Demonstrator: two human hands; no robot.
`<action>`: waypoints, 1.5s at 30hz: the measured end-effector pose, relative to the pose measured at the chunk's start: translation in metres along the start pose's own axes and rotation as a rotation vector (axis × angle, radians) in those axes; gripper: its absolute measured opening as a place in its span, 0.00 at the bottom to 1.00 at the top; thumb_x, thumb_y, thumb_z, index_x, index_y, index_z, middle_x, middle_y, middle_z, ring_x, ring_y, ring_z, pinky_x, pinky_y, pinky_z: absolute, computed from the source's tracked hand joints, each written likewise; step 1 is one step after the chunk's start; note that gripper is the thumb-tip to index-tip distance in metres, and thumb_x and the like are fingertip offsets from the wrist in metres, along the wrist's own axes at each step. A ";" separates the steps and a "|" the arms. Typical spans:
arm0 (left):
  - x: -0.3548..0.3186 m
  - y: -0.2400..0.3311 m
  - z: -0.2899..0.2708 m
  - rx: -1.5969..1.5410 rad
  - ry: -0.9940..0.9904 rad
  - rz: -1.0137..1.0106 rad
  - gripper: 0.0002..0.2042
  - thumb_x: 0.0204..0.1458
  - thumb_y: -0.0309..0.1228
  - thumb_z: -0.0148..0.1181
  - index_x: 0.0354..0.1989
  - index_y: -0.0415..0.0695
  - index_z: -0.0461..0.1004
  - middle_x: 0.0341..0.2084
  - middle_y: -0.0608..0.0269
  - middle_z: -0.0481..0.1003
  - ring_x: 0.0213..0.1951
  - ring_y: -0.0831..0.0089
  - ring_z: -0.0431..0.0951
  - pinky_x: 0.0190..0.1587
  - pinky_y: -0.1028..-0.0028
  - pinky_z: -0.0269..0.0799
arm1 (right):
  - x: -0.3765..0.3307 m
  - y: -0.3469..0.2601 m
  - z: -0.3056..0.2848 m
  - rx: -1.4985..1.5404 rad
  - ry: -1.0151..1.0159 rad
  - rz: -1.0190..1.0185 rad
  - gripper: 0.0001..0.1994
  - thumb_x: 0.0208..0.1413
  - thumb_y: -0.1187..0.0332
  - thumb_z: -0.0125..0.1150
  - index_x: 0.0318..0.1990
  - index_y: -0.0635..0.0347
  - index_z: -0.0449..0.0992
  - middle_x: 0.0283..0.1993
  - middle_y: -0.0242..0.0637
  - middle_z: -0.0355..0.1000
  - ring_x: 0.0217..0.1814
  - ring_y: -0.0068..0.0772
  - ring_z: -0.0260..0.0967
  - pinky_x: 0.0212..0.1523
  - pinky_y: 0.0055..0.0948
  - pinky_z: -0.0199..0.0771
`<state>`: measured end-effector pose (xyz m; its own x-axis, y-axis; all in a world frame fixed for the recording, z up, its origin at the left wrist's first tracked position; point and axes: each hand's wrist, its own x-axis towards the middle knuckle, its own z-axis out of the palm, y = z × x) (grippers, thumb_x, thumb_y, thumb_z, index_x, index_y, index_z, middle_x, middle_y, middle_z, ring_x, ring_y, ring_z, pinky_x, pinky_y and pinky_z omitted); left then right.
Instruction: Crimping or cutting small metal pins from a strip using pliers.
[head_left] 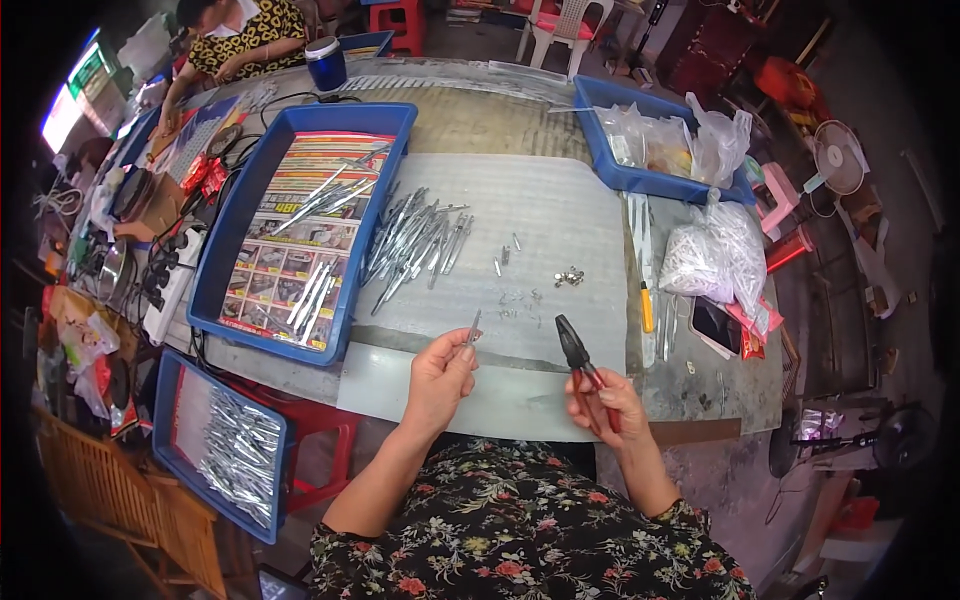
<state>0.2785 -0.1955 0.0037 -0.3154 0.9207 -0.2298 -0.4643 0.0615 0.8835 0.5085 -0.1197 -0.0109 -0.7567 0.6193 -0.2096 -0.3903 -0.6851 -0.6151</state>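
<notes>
My left hand [440, 378] is closed, pinching a small slim metal piece [475, 325] that points upward from the fingertips. In my right hand [612, 405] is a pair of pliers [572, 342] with black jaws and red handles, its jaws tipped up and away from me, apart from the metal piece. Beyond both hands lies a whitish foam sheet [540, 210]. On it are a heap of slim silvery metal pieces [415, 240], a little pile of small round metal parts [569, 276], a scatter of tiny wire-like bits [520, 300] and a few short metal pieces [505, 256].
A blue tray [350, 300] lined with printed paper holds more metal pieces; a lower blue tray [280, 450] is full of them. Right of the sheet are a yellow-handled knife [646, 308], a phone [716, 328], and a bag of white pieces [700, 260]. Another person [245, 45] works far left.
</notes>
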 end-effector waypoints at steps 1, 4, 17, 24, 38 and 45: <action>-0.001 0.000 0.000 0.005 0.006 -0.008 0.09 0.50 0.25 0.46 0.40 0.39 0.66 0.19 0.70 0.64 0.14 0.86 0.58 0.15 0.87 0.52 | 0.001 0.002 0.004 -0.023 0.010 0.004 0.11 0.43 0.73 0.51 0.36 0.66 0.67 0.41 0.46 0.64 0.37 0.38 0.66 0.25 0.24 0.68; -0.005 0.002 0.001 0.034 -0.003 0.010 0.10 0.50 0.25 0.46 0.40 0.39 0.66 0.19 0.70 0.64 0.14 0.86 0.59 0.15 0.87 0.53 | 0.007 0.001 0.018 -0.116 -0.054 0.012 0.12 0.42 0.72 0.52 0.37 0.67 0.67 0.43 0.45 0.63 0.44 0.39 0.64 0.33 0.27 0.68; -0.013 0.004 0.010 0.116 -0.035 0.014 0.11 0.49 0.25 0.46 0.41 0.38 0.67 0.19 0.71 0.64 0.15 0.87 0.59 0.16 0.87 0.56 | 0.011 -0.006 0.037 -1.021 -0.131 -0.073 0.12 0.38 0.76 0.57 0.34 0.63 0.68 0.48 0.38 0.57 0.47 0.27 0.56 0.47 0.24 0.55; -0.015 0.002 0.012 0.154 -0.019 0.026 0.10 0.49 0.25 0.47 0.40 0.38 0.68 0.17 0.72 0.63 0.15 0.87 0.59 0.16 0.86 0.56 | 0.011 -0.004 0.041 -1.102 -0.122 -0.139 0.11 0.36 0.76 0.57 0.32 0.63 0.68 0.46 0.40 0.59 0.48 0.30 0.57 0.47 0.25 0.56; -0.016 -0.003 0.023 0.655 0.143 0.640 0.09 0.46 0.21 0.50 0.37 0.35 0.68 0.18 0.61 0.68 0.19 0.76 0.66 0.22 0.80 0.61 | 0.011 0.005 0.026 -0.627 -0.008 0.156 0.10 0.34 0.77 0.56 0.29 0.66 0.69 0.46 0.41 0.61 0.39 0.25 0.62 0.40 0.21 0.61; -0.015 -0.007 0.016 0.516 0.115 0.426 0.08 0.46 0.22 0.50 0.36 0.35 0.69 0.19 0.58 0.69 0.20 0.76 0.67 0.24 0.79 0.62 | 0.011 0.009 0.032 -0.786 -0.038 -0.016 0.09 0.36 0.77 0.55 0.30 0.66 0.68 0.47 0.39 0.59 0.40 0.19 0.57 0.38 0.18 0.59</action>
<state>0.2996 -0.2035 0.0076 -0.4830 0.8601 0.1644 0.1650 -0.0950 0.9817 0.4800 -0.1307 0.0053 -0.7770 0.6035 -0.1790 0.0736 -0.1954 -0.9780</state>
